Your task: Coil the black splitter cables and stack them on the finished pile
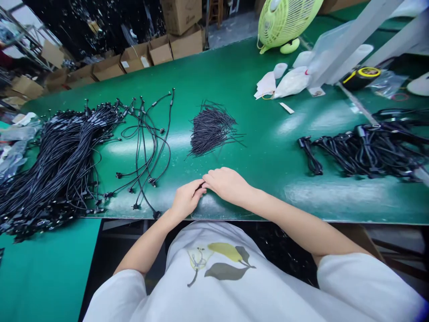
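Note:
My left hand (186,197) and my right hand (225,182) meet near the front edge of the green table (261,156). Both are closed, thumbs and fingertips pressed together. A small dark bit shows between the fingertips, but the fingers cover most of it and I cannot make it out. Just beyond lies a pile of short, thin black ties (211,129), perhaps twist ties. Left of my hands, several loose black cables (157,150) with plug ends are spread out. Coiled and bundled black cables (365,150) lie to the right.
A large heap of black cables (63,156) covers the left side. At the back right stand a green fan (288,22), a slanted white post (355,40), a tape measure (362,78) and a white plastic bag (292,82). Cardboard boxes (136,58) line the far edge.

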`<act>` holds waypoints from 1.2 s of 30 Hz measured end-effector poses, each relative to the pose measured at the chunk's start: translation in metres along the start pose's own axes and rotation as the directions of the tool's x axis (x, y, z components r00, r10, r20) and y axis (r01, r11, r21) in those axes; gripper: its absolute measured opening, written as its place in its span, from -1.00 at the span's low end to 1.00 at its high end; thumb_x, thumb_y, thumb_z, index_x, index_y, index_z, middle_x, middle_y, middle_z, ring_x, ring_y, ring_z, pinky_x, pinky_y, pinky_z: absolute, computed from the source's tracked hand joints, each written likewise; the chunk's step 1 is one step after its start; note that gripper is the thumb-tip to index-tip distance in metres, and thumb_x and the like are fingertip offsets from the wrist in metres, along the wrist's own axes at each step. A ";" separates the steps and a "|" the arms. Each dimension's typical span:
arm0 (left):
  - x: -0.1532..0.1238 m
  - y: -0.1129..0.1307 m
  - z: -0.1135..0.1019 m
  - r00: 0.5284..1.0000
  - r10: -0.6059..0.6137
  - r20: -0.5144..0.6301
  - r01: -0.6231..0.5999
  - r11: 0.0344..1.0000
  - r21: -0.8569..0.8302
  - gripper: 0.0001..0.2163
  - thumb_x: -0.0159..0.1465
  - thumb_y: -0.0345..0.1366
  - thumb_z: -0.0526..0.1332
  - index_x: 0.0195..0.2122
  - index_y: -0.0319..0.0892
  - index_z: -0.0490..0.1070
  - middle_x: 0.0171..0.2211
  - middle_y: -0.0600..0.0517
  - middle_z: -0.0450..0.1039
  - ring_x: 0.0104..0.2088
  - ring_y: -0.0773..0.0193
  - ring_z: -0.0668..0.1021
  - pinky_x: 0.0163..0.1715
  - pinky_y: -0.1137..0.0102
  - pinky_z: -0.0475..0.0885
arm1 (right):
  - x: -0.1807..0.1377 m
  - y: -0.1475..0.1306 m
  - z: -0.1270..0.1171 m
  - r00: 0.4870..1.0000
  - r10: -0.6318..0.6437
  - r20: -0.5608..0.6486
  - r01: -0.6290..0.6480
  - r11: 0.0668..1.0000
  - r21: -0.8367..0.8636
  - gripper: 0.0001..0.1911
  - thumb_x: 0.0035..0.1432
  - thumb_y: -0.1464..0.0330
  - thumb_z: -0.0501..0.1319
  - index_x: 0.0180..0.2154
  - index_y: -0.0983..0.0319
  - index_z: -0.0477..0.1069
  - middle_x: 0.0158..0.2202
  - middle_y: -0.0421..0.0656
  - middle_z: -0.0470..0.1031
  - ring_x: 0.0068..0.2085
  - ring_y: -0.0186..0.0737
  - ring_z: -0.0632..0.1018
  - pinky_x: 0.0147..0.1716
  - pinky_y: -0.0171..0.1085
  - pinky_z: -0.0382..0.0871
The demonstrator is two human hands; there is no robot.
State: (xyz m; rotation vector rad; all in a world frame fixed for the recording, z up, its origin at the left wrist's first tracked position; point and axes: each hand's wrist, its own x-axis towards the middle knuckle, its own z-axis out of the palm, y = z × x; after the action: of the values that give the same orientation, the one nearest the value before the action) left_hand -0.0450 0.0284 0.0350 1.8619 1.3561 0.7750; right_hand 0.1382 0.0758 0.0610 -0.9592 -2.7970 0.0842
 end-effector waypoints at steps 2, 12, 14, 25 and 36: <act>0.002 -0.003 -0.006 0.998 -0.047 0.032 0.050 0.993 -0.106 -0.59 0.23 -0.25 0.25 0.11 -0.11 0.31 -0.02 -0.07 0.49 -0.01 0.12 0.52 0.05 0.24 0.37 | -0.003 0.010 0.007 0.999 0.041 -0.029 -0.040 0.999 0.030 -0.67 0.38 0.25 -0.03 -0.18 0.29 0.43 -0.37 -0.09 0.48 -0.33 -0.19 0.44 -0.33 -0.24 0.09; 0.013 -0.003 -0.017 0.982 -0.172 -0.080 0.093 0.805 -0.586 -0.64 0.19 -0.26 0.33 0.00 -0.19 0.38 -0.01 -0.14 0.49 0.06 0.12 0.50 0.14 0.17 0.34 | -0.015 -0.002 0.034 0.991 0.086 -0.100 -0.072 0.988 0.136 -0.68 0.37 0.25 0.00 -0.08 0.33 0.39 -0.32 -0.07 0.50 -0.31 -0.18 0.47 -0.28 -0.24 0.18; 0.014 -0.001 -0.015 0.987 -0.152 -0.055 0.084 0.771 -0.631 -0.60 0.18 -0.26 0.34 0.03 -0.18 0.37 0.04 -0.15 0.46 0.07 0.12 0.49 0.14 0.17 0.34 | -0.014 -0.006 0.036 0.984 0.140 -0.109 -0.123 0.981 0.150 -0.68 0.39 0.29 -0.04 -0.09 0.35 0.38 -0.32 -0.03 0.50 -0.31 -0.16 0.47 -0.31 -0.23 0.18; 0.020 0.005 -0.006 0.992 -0.105 -0.071 0.031 0.743 -0.668 -0.54 0.27 -0.23 0.24 0.20 -0.12 0.28 0.23 -0.11 0.29 0.25 0.10 0.31 0.29 0.17 0.12 | -0.008 -0.002 0.022 0.917 0.324 0.234 -0.307 0.196 0.931 -0.65 0.33 0.14 -0.05 -0.29 0.25 0.33 -0.58 -0.29 0.26 -0.57 -0.36 0.35 -0.48 -0.34 0.23; 0.017 0.016 -0.008 0.996 -0.008 -0.087 -0.052 0.740 -0.670 -0.51 0.32 -0.20 0.18 0.28 0.01 0.16 0.34 -0.04 0.09 0.34 0.07 0.14 0.30 0.14 0.09 | -0.004 -0.005 0.037 0.922 0.277 0.270 -0.112 -0.475 0.873 -0.59 0.17 0.04 0.18 -0.34 0.30 0.37 -0.60 -0.33 0.16 -0.63 -0.45 0.20 -0.63 -0.38 0.20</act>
State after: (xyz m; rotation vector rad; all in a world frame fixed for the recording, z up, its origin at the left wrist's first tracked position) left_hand -0.0377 0.0433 0.0535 1.2683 0.9106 1.1826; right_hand 0.1310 0.0695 0.0251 -0.6943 -1.0069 2.0760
